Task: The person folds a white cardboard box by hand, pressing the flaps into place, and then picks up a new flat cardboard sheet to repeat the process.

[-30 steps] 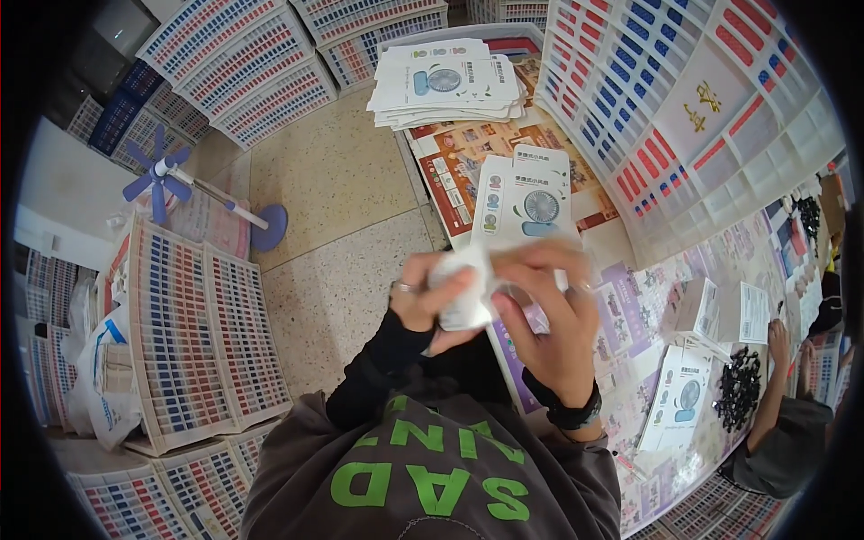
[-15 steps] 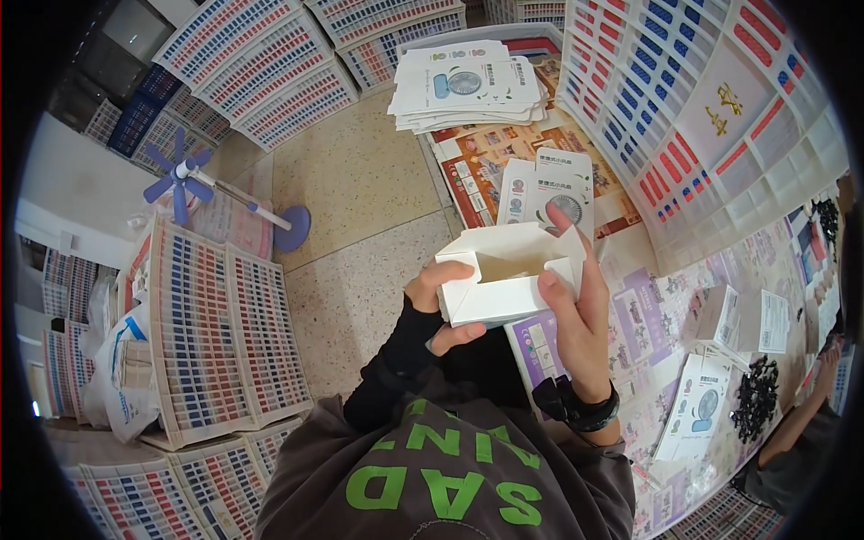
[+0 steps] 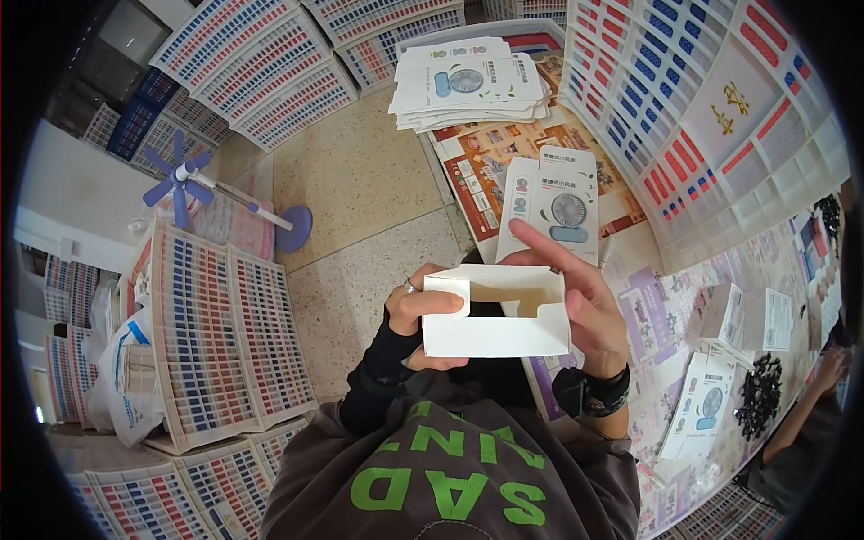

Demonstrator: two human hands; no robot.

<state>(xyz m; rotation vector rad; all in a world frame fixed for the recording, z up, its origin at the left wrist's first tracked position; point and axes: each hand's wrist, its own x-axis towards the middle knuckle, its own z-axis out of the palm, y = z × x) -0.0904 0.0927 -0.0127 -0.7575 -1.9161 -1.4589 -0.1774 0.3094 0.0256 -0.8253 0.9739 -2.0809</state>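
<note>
Right hand (image 3: 596,315) has spread, thumb off the front edge; left hand (image 3: 417,310) grips the open box (image 3: 497,338); floor (image 3: 360,180) lies leftward.

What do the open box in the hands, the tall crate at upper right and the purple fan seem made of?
Open box: likely thin cardboard, matte white, judging by its flat panels and creased edges.
Tall crate: probably plastic; its whitish slotted wall looks translucent.
Purple fan: blades seem smooth plastic, evenly coloured; the pale pole could be plastic or metal.
</note>
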